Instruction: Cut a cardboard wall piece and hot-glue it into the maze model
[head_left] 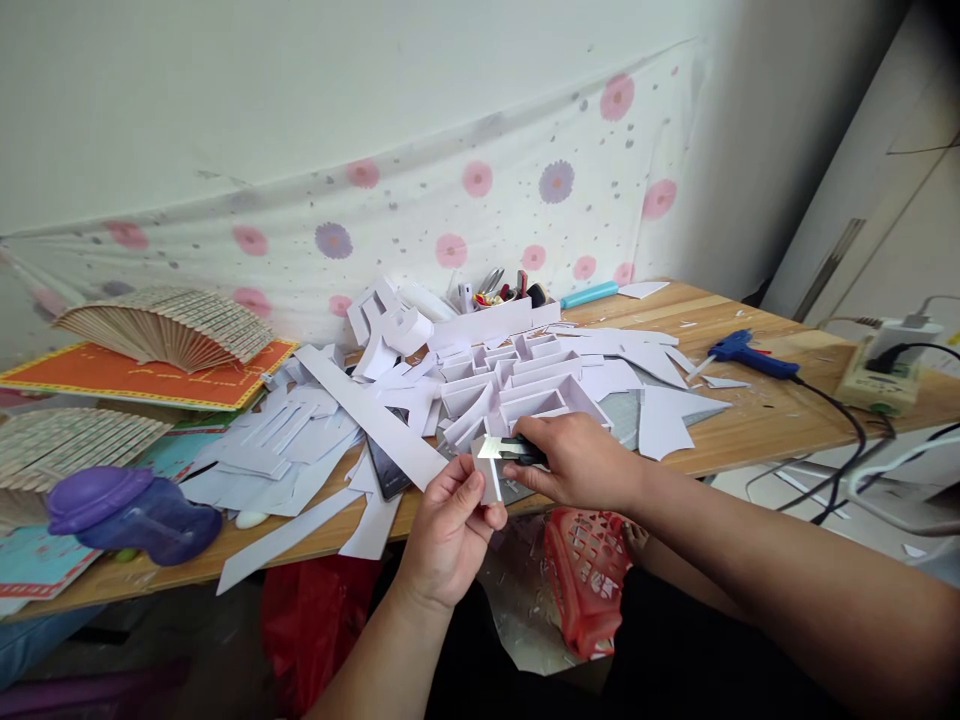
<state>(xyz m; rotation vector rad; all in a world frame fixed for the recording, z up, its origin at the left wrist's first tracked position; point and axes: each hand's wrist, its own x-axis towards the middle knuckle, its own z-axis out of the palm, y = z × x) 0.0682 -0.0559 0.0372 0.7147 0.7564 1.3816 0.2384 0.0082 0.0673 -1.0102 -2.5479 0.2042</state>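
Note:
My left hand (454, 520) pinches a small folded white board piece (489, 478) in front of the table's edge. Fingers of my right hand (574, 458) are wrapped round a dark-handled utility knife (525, 452). Its bright blade lies against the top of the small piece. Just behind both hands, a white board model (536, 390) with several upright walls and compartments sits on a grey cutting mat (625, 415).
White board scraps (277, 440) surround the model, with a phone (386, 465) partly under a strip. A blue glue gun (750, 355) and power strip (885, 370) lie right. At left are a purple-lidded bottle (135, 515) and fans (169, 330). Below is a red basket (585, 580).

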